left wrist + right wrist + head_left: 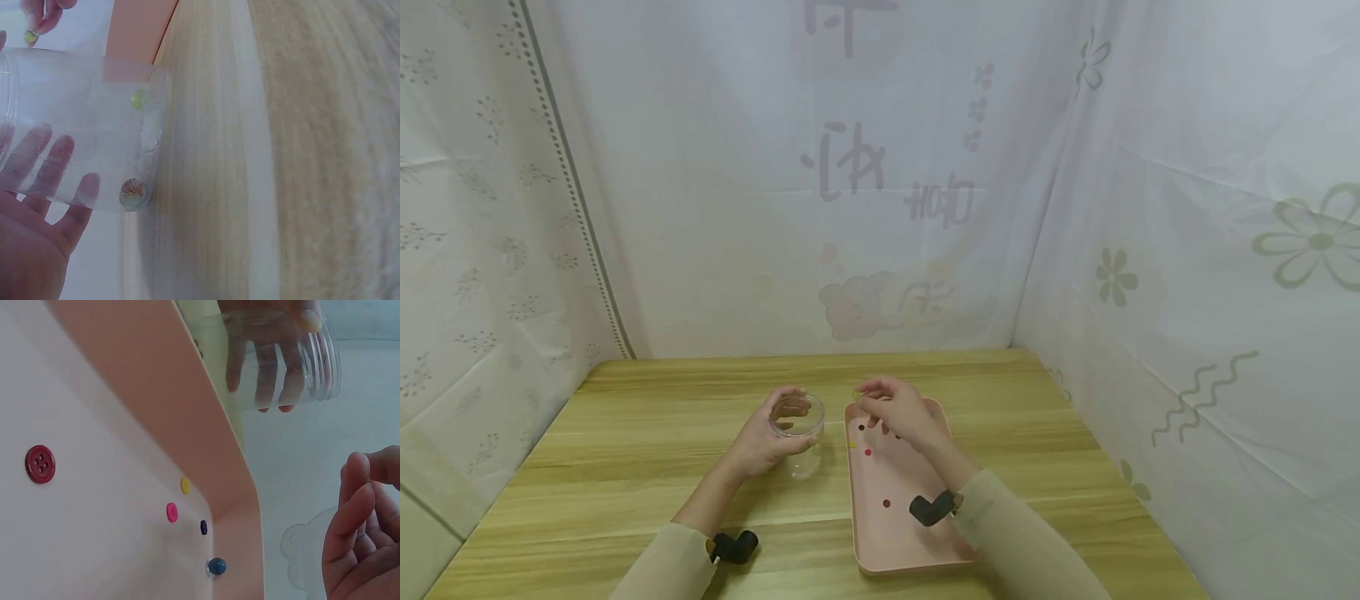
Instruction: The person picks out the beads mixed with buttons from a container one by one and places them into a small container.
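A clear plastic jar (pixel 806 462) stands on the table, held around its side by my left hand (pixel 763 442). In the left wrist view a yellow-green marble (pixel 138 100) and a swirled marble (pixel 132 194) lie at the jar's bottom. My right hand (pixel 901 412) is above the far left corner of the pink tray (pixel 910 546), near the jar's mouth. Between its thumb and finger it pinches a small yellow-green marble (pixel 30 37); the right wrist view hides this piece behind the fingers.
The tray holds a dark red button (pixel 40 464), a pink button (pixel 172 512), a yellow button (pixel 185 485), a dark button (pixel 204 527) and a blue marble (pixel 217 566). The wooden table (pixel 625 467) is bounded by patterned white curtains (pixel 722 208).
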`<state>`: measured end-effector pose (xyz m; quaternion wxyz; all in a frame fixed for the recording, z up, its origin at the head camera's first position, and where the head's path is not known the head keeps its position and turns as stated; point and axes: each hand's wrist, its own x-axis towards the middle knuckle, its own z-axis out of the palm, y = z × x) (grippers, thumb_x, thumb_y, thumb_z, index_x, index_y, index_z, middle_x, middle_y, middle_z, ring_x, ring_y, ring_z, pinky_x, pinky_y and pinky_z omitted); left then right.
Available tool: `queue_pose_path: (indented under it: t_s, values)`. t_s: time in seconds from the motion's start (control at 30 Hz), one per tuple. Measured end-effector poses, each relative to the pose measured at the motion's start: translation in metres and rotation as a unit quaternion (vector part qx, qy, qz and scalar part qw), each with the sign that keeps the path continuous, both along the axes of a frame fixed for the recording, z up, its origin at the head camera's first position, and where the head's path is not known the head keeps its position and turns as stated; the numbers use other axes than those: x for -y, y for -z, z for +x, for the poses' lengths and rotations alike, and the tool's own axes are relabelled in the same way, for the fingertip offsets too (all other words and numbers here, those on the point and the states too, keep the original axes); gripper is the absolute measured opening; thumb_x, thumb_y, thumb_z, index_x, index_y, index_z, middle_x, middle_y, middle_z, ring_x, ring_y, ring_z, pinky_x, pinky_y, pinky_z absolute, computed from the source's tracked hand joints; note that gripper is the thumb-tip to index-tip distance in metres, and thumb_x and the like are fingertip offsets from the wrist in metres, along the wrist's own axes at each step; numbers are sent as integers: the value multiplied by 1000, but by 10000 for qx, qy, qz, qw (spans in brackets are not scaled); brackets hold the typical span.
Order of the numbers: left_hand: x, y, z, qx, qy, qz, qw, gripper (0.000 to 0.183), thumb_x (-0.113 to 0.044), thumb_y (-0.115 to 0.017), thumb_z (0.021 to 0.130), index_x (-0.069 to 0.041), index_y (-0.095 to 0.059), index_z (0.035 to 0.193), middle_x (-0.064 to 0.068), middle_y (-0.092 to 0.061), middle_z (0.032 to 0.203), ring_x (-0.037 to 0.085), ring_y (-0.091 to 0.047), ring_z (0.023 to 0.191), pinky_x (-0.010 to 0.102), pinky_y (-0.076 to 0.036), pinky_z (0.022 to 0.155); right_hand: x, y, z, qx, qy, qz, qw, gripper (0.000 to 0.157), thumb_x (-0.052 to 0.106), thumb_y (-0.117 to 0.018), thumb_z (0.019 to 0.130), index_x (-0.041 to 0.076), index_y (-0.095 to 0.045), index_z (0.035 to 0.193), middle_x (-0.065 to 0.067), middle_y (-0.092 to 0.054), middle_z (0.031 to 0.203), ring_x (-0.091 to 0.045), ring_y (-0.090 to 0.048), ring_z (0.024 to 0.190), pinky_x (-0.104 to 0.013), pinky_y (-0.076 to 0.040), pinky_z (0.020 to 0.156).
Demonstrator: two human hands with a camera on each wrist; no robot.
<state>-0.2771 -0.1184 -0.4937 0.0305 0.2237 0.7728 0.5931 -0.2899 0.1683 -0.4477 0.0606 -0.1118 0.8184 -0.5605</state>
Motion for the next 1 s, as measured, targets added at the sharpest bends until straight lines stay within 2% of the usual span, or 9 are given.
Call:
queue_pose_path:
  t_s: [0.1, 0.3, 0.57, 0.63, 0.73, 0.87, 1.0]
  values:
    - [0, 0, 0, 10, -8, -8, 10000, 77, -15, -88, 93, -6, -44, 156, 29, -60, 152, 45, -56, 143, 70, -45, 118, 1, -4, 0, -21, 3, 49, 10000, 33, 24, -75, 104, 13, -74, 135, -15, -78, 115, -49, -70, 81, -26, -39, 47]
    - [0, 1, -1, 23, -19, 7, 10000, 77, -15, -88, 93, -7, -45, 156, 27, -60, 152, 45, -56, 144, 70, -44, 119, 5, -14, 1, -154, -131, 60, 9998, 35, 26, -75, 105, 9, -73, 136, -18, -77, 120, -24, -69, 73, -27, -48, 55]
    - [-1, -1, 0, 39, -23, -9, 10000, 78, -16, -89, 93, -8, -44, 156, 25, -61, 152, 44, -56, 143, 69, -46, 118, 16, -29, 8, -206, -293, -81, 9993, 30, 24, -76, 105, 12, -74, 132, -17, -77, 119, -20, -69, 73, -28, -52, 58]
    - [-1, -1, 0, 30, -7, -1, 10000, 78, -16, -89, 93, -8, -44, 156, 25, -60, 152, 44, -56, 143, 69, -45, 118, 20, -32, 9, -217, -331, -98, 9992, 30, 24, -76, 105, 12, -74, 132, -16, -77, 119, -23, -70, 74, -27, -52, 58]
    - [-1, -1, 0, 14, 3, -1, 10000, 79, -16, -89, 93, -6, -43, 157, 26, -60, 152, 45, -56, 143, 69, -45, 118, 24, -35, 11, -216, -417, -134, 9988, 30, 23, -76, 105, 12, -73, 133, -11, -76, 117, -22, -70, 74, -31, -54, 60]
    - [-1, -1, 0, 55, -5, 14, 10000, 80, -17, -89, 93, -7, -43, 157, 29, -59, 153, 44, -56, 144, 69, -44, 119, 30, -38, 12, -239, -587, -201, 9978, 31, 23, -75, 105, 10, -73, 133, -12, -76, 118, -18, -69, 72, -34, -55, 61]
    - [-1, -1, 0, 89, 13, 7, 10000, 81, -18, -89, 93, -7, -42, 158, 29, -58, 154, 44, -56, 144, 70, -44, 119, 35, -40, 13, -224, -702, -232, 9970, 32, 24, -75, 106, 8, -72, 133, -13, -75, 120, -19, -69, 71, -29, -53, 58]
